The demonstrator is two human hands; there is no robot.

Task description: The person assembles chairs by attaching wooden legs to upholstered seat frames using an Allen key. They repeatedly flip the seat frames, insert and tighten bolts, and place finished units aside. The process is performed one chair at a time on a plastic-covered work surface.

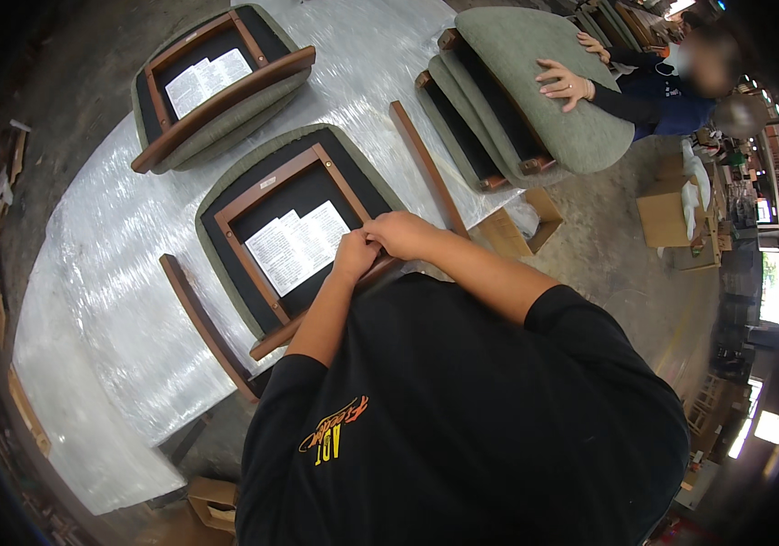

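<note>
My left hand (pixel 356 255) and my right hand (pixel 398 234) meet at the near right corner of a brown wooden frame (pixel 236 250). Fingers of both are bent and pressed together; whatever they pinch is hidden. This frame lies on the black underside of an upturned seat (pixel 212 214) edged in grey-green fabric. Printed white sheets (pixel 296 246) show within the frame. One brown wooden bar (pixel 203 318) is to the left of the seat, and another wooden bar (pixel 427 168) is to its right.
Clear plastic film (pixel 112 300) covers the work surface. A second upturned seat (pixel 262 114) lies at the far left. At the far right, a co-worker's hands (pixel 567 84) rest on stacked green cushioned pieces (pixel 517 68). Cardboard boxes (pixel 548 227) stand on the right.
</note>
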